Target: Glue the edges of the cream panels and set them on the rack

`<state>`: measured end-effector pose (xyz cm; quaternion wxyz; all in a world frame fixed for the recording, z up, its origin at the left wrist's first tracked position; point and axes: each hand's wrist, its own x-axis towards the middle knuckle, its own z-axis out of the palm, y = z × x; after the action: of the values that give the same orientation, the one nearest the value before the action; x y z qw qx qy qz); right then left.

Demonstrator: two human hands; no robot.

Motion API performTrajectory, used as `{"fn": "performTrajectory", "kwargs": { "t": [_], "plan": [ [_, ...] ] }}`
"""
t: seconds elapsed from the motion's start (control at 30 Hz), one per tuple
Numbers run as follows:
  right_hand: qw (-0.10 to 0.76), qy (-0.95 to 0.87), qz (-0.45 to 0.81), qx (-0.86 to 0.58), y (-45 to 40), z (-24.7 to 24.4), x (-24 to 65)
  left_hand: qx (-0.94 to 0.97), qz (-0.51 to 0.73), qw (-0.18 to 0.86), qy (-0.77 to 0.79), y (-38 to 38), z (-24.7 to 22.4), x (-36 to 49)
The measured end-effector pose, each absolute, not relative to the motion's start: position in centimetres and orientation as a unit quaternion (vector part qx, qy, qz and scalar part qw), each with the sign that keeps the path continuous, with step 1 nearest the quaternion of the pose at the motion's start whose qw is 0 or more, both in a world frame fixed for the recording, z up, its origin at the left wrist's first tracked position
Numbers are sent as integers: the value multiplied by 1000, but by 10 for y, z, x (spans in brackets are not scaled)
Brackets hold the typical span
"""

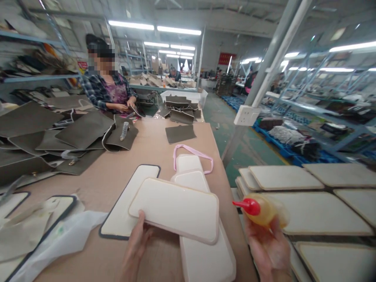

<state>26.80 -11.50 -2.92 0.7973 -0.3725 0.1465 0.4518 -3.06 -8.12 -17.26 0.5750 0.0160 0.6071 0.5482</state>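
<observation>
My left hand [139, 239] grips the near left edge of a white rounded panel [176, 209], thumb on top and fingers underneath. That panel is tilted over a stack of similar white pieces [205, 254] and partly covers a white panel with a dark border [129, 199]. Off the table's right edge, my right hand [267, 243] is wrapped round a squeeze bottle [268, 215] of yellowish liquid. Its red nozzle points left, toward the held panel. A pink strip loop [194, 150] lies at the far end of the white stack.
Dark grey-brown leather-like pieces [76, 133] heap on the left of the table [152, 145]. White sheet material [67, 235] lies at near left. Rows of white panels [317, 211] sit at right, beside a metal post [264, 74]. Another person [108, 86] works at far left.
</observation>
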Motion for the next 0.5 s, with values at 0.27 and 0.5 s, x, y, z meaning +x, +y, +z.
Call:
{"fn": "performTrajectory", "kwargs": {
  "t": [0.27, 0.5],
  "plan": [
    [818, 134, 431, -357, -133, -26, 269, -47, 578, 631, 515, -84, -157, -35],
    [832, -23, 424, -357, -152, -56, 287, -41, 575, 632, 518, -87, -166, -46]
  ]
}}
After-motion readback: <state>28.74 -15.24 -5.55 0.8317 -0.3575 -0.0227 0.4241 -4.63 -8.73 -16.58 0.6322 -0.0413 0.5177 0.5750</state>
